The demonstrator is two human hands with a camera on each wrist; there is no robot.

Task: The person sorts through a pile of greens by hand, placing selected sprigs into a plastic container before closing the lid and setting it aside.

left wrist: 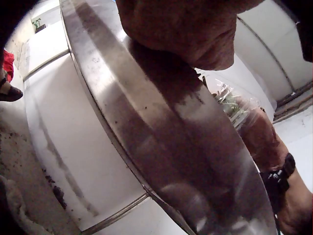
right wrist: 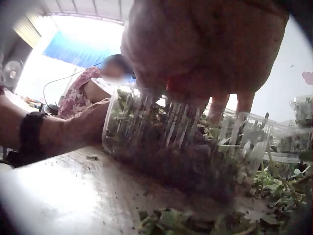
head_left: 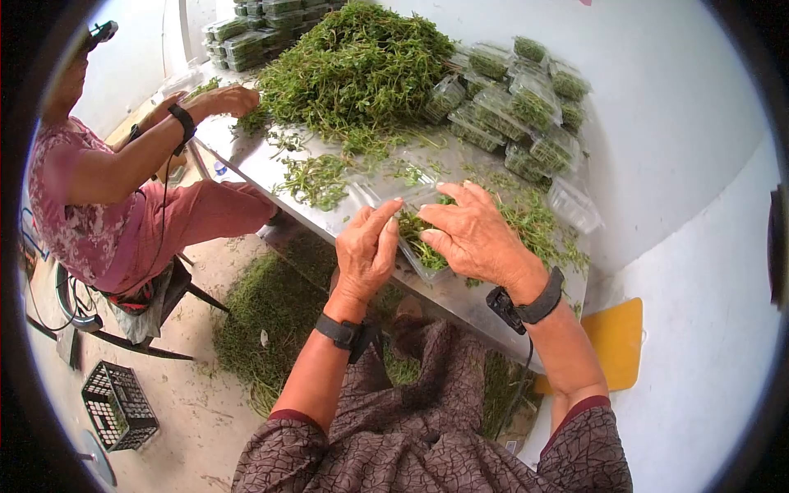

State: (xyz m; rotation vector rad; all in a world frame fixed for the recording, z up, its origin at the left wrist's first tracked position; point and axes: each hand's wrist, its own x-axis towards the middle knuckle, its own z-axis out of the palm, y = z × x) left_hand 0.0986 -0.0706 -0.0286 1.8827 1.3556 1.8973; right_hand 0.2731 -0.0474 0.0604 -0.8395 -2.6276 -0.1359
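Observation:
A clear plastic box (head_left: pixel 429 269) filled with leafy green sprigs sits near the front edge of the metal table. My left hand (head_left: pixel 367 251) holds the box's left side, index finger and thumb near its rim. From the other side my right hand (head_left: pixel 477 234) reaches over the box, fingers spread and thumb low on the greens (head_left: pixel 413 228). In the right wrist view the ribbed box wall (right wrist: pixel 142 115) shows below that hand, and the fingertips come down beyond it. The box (left wrist: pixel 234 105) is partly in sight in the left wrist view; the left fingertips are hidden there.
A large heap of greens (head_left: pixel 353 70) covers the table's far part. Filled boxes (head_left: pixel 501 107) are piled at the right, with more stacked (head_left: pixel 246 41) at the back. Another person (head_left: pixel 115 181) sits at the left, handling greens. A black crate (head_left: pixel 119 407) stands on the floor.

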